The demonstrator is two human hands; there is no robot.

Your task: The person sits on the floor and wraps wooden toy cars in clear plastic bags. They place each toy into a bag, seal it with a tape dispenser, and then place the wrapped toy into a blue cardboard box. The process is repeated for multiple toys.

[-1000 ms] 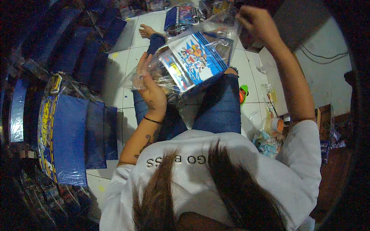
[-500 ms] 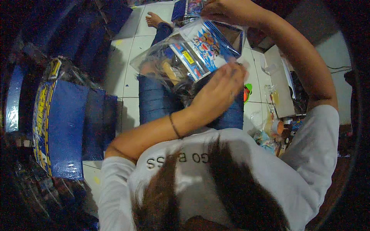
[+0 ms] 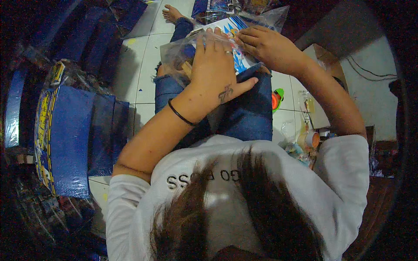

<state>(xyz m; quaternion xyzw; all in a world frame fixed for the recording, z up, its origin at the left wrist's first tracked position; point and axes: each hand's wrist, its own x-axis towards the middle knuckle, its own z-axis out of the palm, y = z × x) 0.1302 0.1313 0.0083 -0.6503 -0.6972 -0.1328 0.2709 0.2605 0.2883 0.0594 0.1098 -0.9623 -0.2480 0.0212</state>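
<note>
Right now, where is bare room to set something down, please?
The white floor tiles look mostly bare between the blue stack and the left leg. Crowded: around the knees, by the plastic-bagged packet, and the right-side floor, around the brown roll.

I am watching from afar through the left of two wide fisheye cameras worn on the person's head, aimed steeply down and somewhat forward, so near the white shirt [image 3: 226, 206] that it fills much of the lower view. Beyond the shirt, at about arm's reach, I get the left hand [image 3: 214, 65] and right hand [image 3: 272, 48], with a bare foot [image 3: 173, 14] farther off. The lens takes in blue stacks [image 3: 69, 139] left of the shirt, their edges bowed toward the dark rim.
</note>
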